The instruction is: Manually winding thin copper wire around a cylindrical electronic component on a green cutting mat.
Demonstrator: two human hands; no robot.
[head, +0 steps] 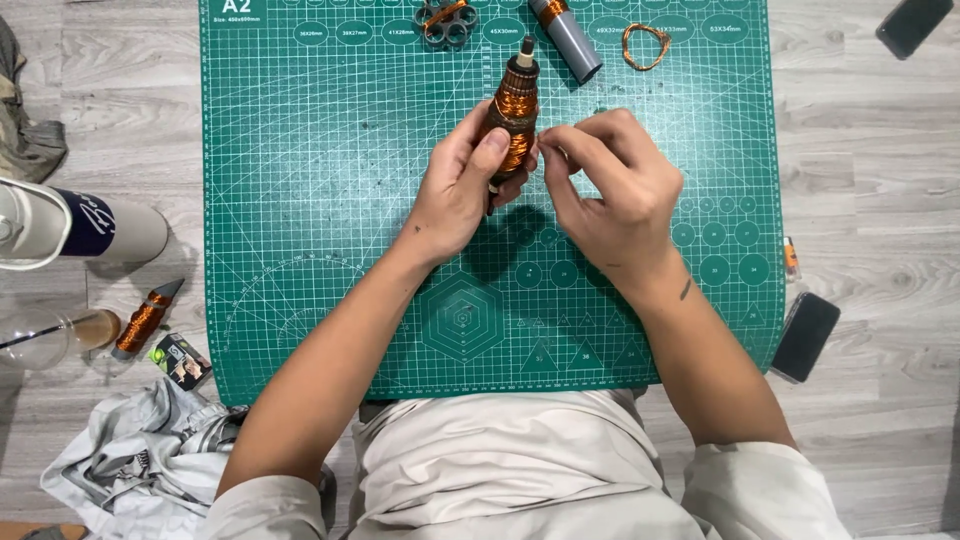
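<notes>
While my left hand [462, 190] wraps around a motor armature [513, 110] wound with copper wire, thumb pressed on its side, my right hand [617, 195] pinches its fingertips together right beside the winding; whether a strand sits between them is too fine to tell. I hold the armature upright over the green cutting mat [300, 200], its shaft tip pointing away from me.

Beyond my hands, at the mat's far edge, I count three things: a round grey part with holes and copper wire [446, 21], a grey cylinder with a copper band [566, 36], and one loose loop of copper wire [645, 44]. The mat carries a white printed label at its far left corner and rows of printed ovals, circles, triangles and a hexagon.

Well out from my left hand, off the mat on the wooden floor, lie a white bottle with a dark label band [85, 230], a clear glass [45, 335], one more copper-wound piece with a pointed end [145, 320], a small square dark packet with green print [180, 360], and crumpled grey cloth [140, 455].

Out from my right hand I count two dark phones: one near the mat's near corner [806, 336], one far off at the top [914, 25]. A small orange item [791, 257] sits just beside the mat's edge.
</notes>
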